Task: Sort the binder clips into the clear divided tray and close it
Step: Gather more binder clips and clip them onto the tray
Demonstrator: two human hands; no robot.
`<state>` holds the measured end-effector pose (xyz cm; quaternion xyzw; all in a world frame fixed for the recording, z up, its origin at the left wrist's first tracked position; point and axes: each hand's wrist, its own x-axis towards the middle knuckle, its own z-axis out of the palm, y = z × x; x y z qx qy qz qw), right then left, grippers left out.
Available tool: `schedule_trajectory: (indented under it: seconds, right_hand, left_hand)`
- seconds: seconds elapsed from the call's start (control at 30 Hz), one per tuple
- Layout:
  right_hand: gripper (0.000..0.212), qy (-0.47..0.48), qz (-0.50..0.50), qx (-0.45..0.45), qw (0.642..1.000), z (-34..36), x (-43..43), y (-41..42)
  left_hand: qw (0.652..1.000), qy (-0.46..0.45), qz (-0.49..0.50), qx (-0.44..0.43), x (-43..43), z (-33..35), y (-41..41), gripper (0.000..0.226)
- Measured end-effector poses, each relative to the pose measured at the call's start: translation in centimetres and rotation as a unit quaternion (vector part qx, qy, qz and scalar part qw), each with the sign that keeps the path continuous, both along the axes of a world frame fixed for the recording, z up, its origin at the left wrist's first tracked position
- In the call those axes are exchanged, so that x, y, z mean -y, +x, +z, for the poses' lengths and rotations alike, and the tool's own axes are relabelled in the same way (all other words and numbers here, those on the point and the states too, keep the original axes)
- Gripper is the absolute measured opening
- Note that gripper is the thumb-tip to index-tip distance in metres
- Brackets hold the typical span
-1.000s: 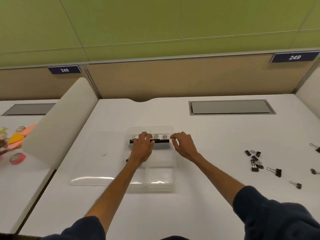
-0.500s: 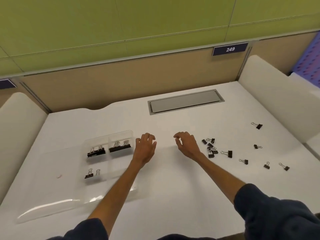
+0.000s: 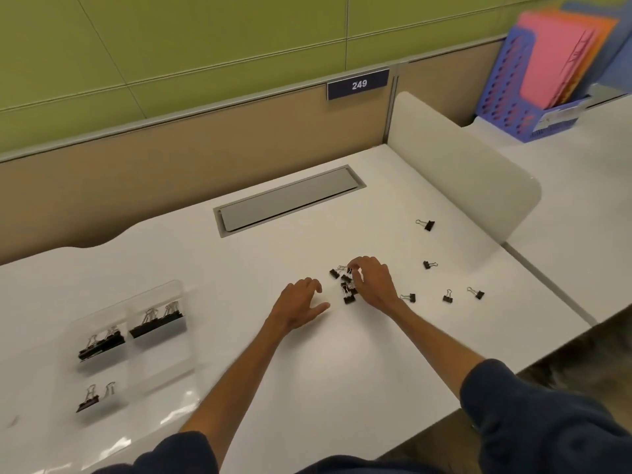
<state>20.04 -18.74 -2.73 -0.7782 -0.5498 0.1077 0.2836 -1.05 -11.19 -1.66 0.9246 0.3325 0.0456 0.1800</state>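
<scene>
The clear divided tray (image 3: 155, 357) lies open at the left of the white desk. Its back compartments hold large black binder clips (image 3: 156, 323); a front one holds a smaller clip (image 3: 89, 400). A heap of small black binder clips (image 3: 348, 293) lies mid-desk. My right hand (image 3: 372, 283) is over the heap, its thumb and forefinger pinching one clip at the heap's far side. My left hand (image 3: 301, 304) hovers just left of the heap, fingers spread, holding nothing. Several more small clips (image 3: 426, 225) are scattered to the right.
A grey cable hatch (image 3: 290, 196) is set into the desk behind the hands. A white divider panel (image 3: 461, 172) stands at the right, with a blue file holder (image 3: 506, 94) of coloured folders beyond it. The desk's front edge runs close on the right.
Both hands left the tray and moved right across the desk. The view swung right with them. My right hand has reached the heap of small clips and closed its fingertips on one.
</scene>
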Motion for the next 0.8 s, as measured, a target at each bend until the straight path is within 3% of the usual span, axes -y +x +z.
schedule_trajectory:
  seconds: [0.23,0.63,0.8]
  right_hand:
    - [0.033,-0.016,-0.050,0.009,0.999,-0.6,2.9,4.9]
    - [0.042,-0.018,-0.166,-0.001,0.986,-1.6,7.0,12.4]
    - [0.042,-0.022,-0.199,-0.002,0.980,-2.3,7.2,14.1]
  left_hand:
    - [1.000,-0.019,-0.017,0.014,1.5,-0.6,5.0,0.048]
    - [0.998,0.047,-0.027,0.036,2.3,-1.0,12.1,0.032]
    - [0.999,0.042,0.001,0.008,2.4,-1.5,12.7,0.055]
